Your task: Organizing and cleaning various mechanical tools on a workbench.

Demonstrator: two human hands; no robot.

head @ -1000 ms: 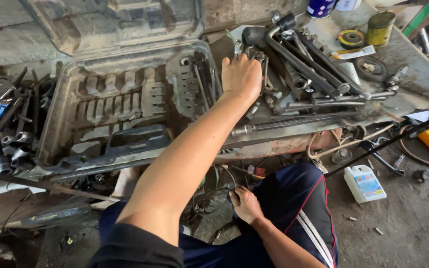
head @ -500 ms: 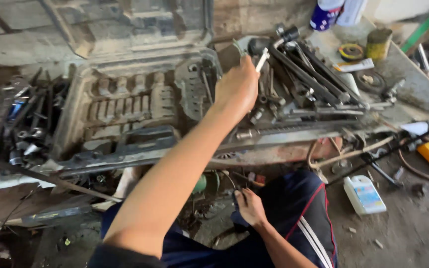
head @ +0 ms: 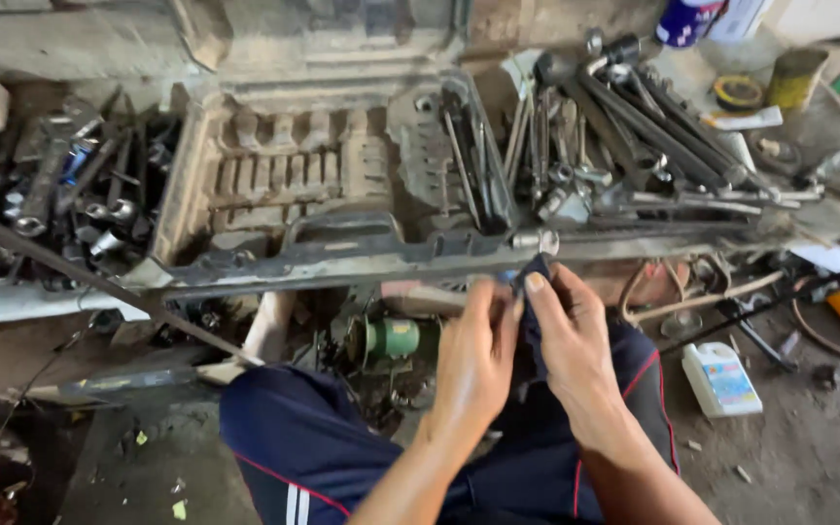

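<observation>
My left hand point(head: 473, 355) and right hand point(head: 571, 340) pinch a dark cloth point(head: 534, 292) around a small metal piece point(head: 537, 240), just below the tool case point(head: 323, 248) front edge.

A low dirty bench point(head: 12, 301) carries an open grey tool case point(head: 323, 185), a heap of wrenches point(head: 624, 146) on its right and loose sockets point(head: 70, 194) on its left.

dim flat daylight, soft shadows, perhaps slight motion blur
</observation>
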